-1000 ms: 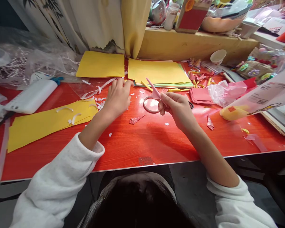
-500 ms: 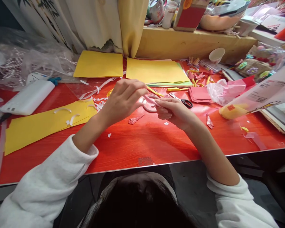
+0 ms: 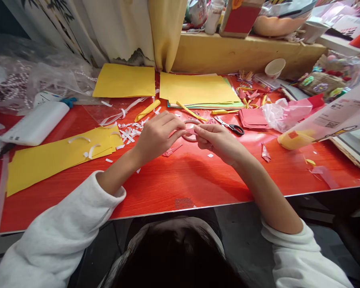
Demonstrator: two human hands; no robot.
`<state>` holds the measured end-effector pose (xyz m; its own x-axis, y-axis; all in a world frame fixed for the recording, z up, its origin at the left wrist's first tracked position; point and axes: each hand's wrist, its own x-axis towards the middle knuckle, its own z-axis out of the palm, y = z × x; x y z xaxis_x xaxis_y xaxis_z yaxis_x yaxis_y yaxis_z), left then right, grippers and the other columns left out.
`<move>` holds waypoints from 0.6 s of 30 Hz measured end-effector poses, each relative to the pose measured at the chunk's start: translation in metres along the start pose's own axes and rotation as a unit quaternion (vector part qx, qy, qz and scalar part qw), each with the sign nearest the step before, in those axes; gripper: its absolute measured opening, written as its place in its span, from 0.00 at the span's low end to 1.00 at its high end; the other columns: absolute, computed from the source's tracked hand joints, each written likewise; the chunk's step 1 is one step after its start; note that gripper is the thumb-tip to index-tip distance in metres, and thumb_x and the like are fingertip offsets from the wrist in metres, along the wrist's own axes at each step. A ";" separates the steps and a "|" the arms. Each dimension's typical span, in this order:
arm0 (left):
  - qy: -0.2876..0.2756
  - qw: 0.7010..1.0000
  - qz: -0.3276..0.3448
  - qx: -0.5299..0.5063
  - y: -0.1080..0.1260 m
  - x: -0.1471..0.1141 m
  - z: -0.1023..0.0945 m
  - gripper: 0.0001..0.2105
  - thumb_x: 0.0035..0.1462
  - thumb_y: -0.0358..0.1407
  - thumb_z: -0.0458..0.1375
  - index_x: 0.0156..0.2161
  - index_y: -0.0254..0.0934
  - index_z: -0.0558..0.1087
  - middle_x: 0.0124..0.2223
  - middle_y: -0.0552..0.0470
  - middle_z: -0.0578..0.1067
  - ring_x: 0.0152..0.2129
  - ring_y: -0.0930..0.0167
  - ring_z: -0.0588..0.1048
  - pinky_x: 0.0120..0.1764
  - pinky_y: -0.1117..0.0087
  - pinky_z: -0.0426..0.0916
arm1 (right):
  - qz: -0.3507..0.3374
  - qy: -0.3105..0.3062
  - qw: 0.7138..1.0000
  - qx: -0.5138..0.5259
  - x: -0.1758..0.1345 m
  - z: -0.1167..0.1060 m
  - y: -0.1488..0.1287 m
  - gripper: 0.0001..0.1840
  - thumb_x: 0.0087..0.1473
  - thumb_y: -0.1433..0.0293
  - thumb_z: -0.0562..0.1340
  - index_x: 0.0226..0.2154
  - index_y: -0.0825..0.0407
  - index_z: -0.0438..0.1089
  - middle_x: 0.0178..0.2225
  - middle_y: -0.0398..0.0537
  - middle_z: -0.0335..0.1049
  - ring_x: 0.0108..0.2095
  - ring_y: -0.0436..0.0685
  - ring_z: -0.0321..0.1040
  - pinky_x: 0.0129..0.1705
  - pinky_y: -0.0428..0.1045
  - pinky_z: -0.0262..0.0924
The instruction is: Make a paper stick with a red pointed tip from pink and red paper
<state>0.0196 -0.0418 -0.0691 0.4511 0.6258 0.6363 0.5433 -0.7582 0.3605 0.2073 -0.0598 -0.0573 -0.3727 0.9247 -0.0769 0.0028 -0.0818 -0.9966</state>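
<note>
Over the red table [image 3: 156, 188], my left hand [image 3: 159, 134] and my right hand [image 3: 217, 142] nearly meet at the fingertips. Between them is a small piece of pink paper [image 3: 191, 131], pinched by both; most of it is hidden by the fingers. Just behind the paper, a roll of clear tape [image 3: 192, 122] lies flat. A dark red folded scrap [image 3: 172, 150] rests under my left fingers. Scissors with black handles [image 3: 236, 129] lie open-bladed beyond my right hand. To the left of my left hand are many white paper snippets [image 3: 130, 133] and a rolled yellow paper [image 3: 147, 111].
Yellow sheets [image 3: 124, 81] and another yellow stack [image 3: 198, 89] lie at the back. Long yellow strips [image 3: 57, 156] cover the left. Red paper squares [image 3: 252, 119], crumpled pink tissue [image 3: 283, 114] and a clear plastic bag [image 3: 333, 114] stand right. A white power bank [image 3: 37, 122] sits far left.
My left hand has come down and toward me, uncovering the rolled yellow paper and snippets. Less of the pink paper shows between my fingers. My right hand has hardly moved.
</note>
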 end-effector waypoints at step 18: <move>-0.044 0.893 -0.319 -0.314 0.003 0.006 0.005 0.07 0.46 0.38 0.63 0.28 0.35 0.77 0.26 0.51 0.75 0.22 0.76 0.68 0.27 0.73 0.64 | -0.179 0.081 0.921 -0.335 0.003 0.002 0.014 0.11 0.61 0.65 0.51 0.28 0.51 0.59 0.29 0.43 0.61 0.30 0.50 0.57 0.34 0.47 0.53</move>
<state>0.0270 -0.0399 -0.0675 0.2593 0.9585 0.1185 0.2182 -0.1776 0.9596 0.2043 -0.0593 -0.0717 -0.3179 0.8953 0.3120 0.4988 0.4378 -0.7480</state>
